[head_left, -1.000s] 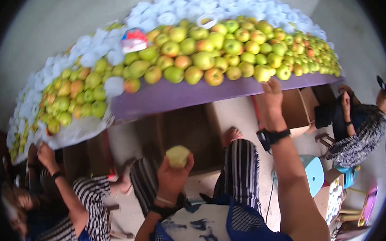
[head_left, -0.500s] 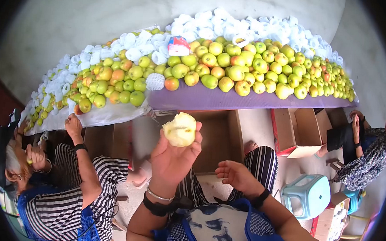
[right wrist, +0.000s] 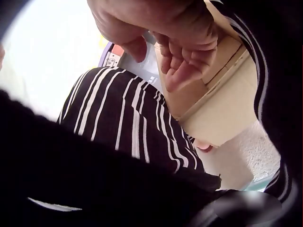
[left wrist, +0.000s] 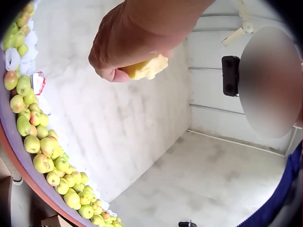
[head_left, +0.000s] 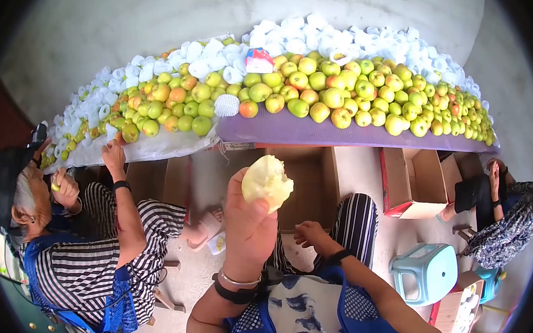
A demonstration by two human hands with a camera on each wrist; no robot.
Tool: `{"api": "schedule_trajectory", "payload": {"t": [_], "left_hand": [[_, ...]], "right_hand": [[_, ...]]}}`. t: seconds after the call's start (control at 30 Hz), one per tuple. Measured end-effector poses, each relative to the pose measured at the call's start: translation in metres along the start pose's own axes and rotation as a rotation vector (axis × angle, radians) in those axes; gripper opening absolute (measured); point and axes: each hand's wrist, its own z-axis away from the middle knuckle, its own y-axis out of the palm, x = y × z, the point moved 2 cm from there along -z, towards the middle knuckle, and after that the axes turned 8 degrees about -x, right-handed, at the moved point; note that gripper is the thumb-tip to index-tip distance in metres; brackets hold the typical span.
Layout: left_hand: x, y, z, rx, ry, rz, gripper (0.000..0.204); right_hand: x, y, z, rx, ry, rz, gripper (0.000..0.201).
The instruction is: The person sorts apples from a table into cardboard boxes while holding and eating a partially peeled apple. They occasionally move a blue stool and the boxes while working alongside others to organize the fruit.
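Observation:
My left hand (head_left: 248, 217) is raised in front of me and grips a pale, partly eaten apple (head_left: 267, 182); in the left wrist view the same apple (left wrist: 144, 68) shows yellow under the curled fingers (left wrist: 113, 61). My right hand (head_left: 311, 233) hangs low over my striped lap, fingers loosely curled, holding nothing; in the right wrist view the right hand (right wrist: 165, 56) is empty above a cardboard box (right wrist: 222, 94). A long purple table (head_left: 317, 133) ahead carries a heap of green and yellow apples (head_left: 320, 90) and white foam nets (head_left: 323, 32).
A person in a striped top (head_left: 90, 253) sits at my left, reaching to the table edge. Another person (head_left: 495, 211) sits at the right. Open cardboard boxes (head_left: 415, 182) stand under the table. A blue plastic stool (head_left: 425, 271) is at my right.
My right hand came back from the apples on the table down to my lap. My left hand lifted the bitten apple higher and turned it. The head view swung left.

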Motion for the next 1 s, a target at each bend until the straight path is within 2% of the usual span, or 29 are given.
{"api": "schedule_trajectory", "payload": {"t": [0.1,0.3,0.4,0.5,0.6,0.7,0.8,0.9,1.0], "left_hand": [[-0.002,0.012,0.006,-0.014,0.152,-0.118,0.056],[0.003,0.015,0.010,-0.034,0.115,-0.099,0.054],[0.008,0.008,0.009,-0.029,-0.117,0.089,0.056],[0.013,0.007,0.005,0.010,-0.400,0.445,0.056],[0.017,0.010,0.004,-0.027,-0.517,0.643,0.055],[0.020,0.008,0.002,-0.042,-0.547,0.736,0.056],[0.024,0.002,0.003,0.032,-0.607,0.894,0.055],[0.025,0.000,0.003,0.143,-0.643,0.929,0.055],[0.023,0.000,0.006,0.132,-0.664,0.925,0.054]], "right_hand": [[-0.004,-0.001,-0.005,-0.012,-0.011,0.003,0.029],[-0.004,-0.005,0.000,-0.045,-0.022,0.001,0.028],[-0.002,-0.006,0.004,-0.051,-0.038,0.017,0.027],[-0.003,-0.007,0.003,-0.043,-0.041,0.007,0.026],[-0.002,-0.008,0.005,-0.057,-0.040,-0.001,0.029],[-0.005,-0.009,0.002,-0.055,-0.040,-0.012,0.029],[-0.007,-0.009,-0.001,-0.059,-0.028,-0.010,0.029],[-0.003,-0.008,0.001,-0.074,-0.027,0.015,0.029],[-0.003,-0.006,-0.001,-0.061,-0.014,0.027,0.030]]}}
